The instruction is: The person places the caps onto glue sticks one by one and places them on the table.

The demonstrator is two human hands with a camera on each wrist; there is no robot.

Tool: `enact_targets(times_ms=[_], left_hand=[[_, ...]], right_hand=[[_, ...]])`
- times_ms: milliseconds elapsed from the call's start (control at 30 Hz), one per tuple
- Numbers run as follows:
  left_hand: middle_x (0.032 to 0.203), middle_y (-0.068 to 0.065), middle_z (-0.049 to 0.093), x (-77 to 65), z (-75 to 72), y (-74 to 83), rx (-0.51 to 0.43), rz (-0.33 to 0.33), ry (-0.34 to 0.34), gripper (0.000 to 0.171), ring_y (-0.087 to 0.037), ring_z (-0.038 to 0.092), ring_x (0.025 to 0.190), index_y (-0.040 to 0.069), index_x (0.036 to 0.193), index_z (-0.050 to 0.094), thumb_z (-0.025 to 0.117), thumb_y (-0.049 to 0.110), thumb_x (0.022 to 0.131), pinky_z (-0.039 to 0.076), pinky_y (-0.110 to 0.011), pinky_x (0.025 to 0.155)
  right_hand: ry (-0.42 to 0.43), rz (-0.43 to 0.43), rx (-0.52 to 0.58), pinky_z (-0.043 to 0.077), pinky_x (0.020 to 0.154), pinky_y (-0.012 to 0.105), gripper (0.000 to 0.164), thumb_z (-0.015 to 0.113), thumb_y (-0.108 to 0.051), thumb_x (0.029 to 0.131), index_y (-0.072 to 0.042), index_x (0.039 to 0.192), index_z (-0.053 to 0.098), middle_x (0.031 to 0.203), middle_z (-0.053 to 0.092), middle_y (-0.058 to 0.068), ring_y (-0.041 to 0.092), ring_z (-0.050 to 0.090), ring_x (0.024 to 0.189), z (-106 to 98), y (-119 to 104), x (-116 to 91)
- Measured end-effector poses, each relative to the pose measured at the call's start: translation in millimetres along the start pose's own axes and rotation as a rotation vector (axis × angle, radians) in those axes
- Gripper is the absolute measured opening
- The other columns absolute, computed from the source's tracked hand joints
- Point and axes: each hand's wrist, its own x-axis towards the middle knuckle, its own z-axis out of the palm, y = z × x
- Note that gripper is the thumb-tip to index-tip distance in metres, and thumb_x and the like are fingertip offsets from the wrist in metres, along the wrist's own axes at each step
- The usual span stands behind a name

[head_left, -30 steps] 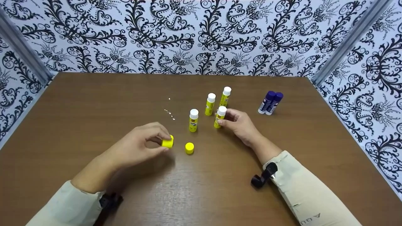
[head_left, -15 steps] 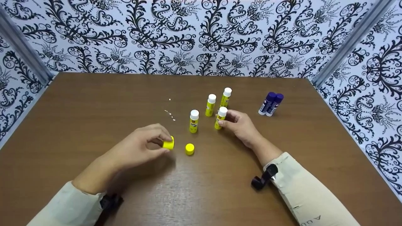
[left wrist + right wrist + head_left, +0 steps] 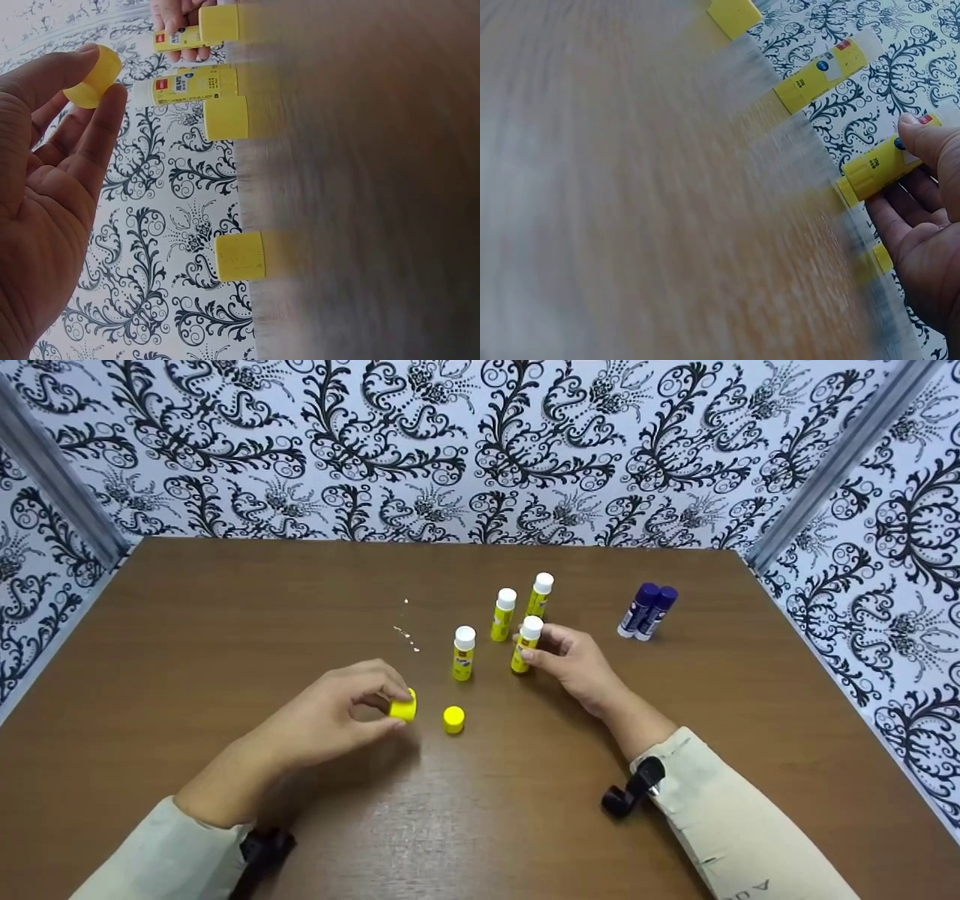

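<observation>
My left hand (image 3: 330, 709) pinches a yellow cap (image 3: 403, 707) between thumb and fingers, just above the table. A second yellow cap (image 3: 454, 720) stands to its right. In the left wrist view more caps stand along the table, one lower cap (image 3: 240, 256) and one middle cap (image 3: 226, 118). My right hand (image 3: 574, 664) grips a yellow glue stick (image 3: 526, 649) with a white top, upright. To its left stands another yellow glue stick (image 3: 463, 656). Two more, a nearer glue stick (image 3: 502, 619) and a farther glue stick (image 3: 540, 596), stand behind.
Two purple-capped glue sticks (image 3: 645, 611) stand side by side at the right rear of the brown table (image 3: 225, 607). Small white crumbs (image 3: 406, 634) lie left of the yellow sticks. A patterned wall (image 3: 420, 450) closes the back, with others at the sides.
</observation>
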Motion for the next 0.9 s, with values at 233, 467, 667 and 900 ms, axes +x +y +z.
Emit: enact_targets(times_ms=[233,467,667,900], left_hand=[[0.107,-0.007,0.068,0.9,0.0,1.2,0.003,0.001,0.001,0.021,-0.015,0.069,0.097,0.007,0.106,0.072,0.08,0.0,0.088,0.064,-0.027,0.087],[0.108,-0.006,0.068,0.9,-0.2,1.6,0.008,0.0,0.005,0.024,-0.015,0.069,0.097,0.007,0.106,0.071,0.079,-0.005,0.087,0.064,-0.026,0.087],[0.108,-0.006,0.068,1.1,0.3,2.4,0.01,-0.004,0.005,0.026,-0.016,0.069,0.098,0.007,0.106,0.072,0.079,-0.007,0.086,0.063,-0.026,0.088],[0.108,-0.007,0.068,2.6,1.2,6.1,-0.001,-0.013,0.011,0.026,-0.016,0.069,0.097,0.006,0.107,0.072,0.079,-0.007,0.086,0.063,-0.026,0.088]], right_hand=[[-0.027,-0.006,-0.015,0.05,0.107,0.024,0.044,0.072,-0.014,0.099,0.005,0.137,0.062,0.136,0.067,0.021,0.03,0.059,0.13,-1,-7,-3],[-0.033,-0.04,0.026,0.052,0.104,0.021,0.044,0.07,-0.011,0.099,0.009,0.137,0.06,0.136,0.066,0.026,0.03,0.061,0.129,-1,-14,-5],[-0.036,-0.059,0.057,0.054,0.102,0.022,0.044,0.07,-0.009,0.099,0.01,0.137,0.059,0.137,0.064,0.028,0.023,0.064,0.125,-1,-20,-8],[-0.047,-0.081,0.081,0.054,0.102,0.022,0.043,0.068,-0.007,0.1,0.01,0.138,0.058,0.137,0.062,0.033,0.02,0.065,0.122,0,-24,-11]])
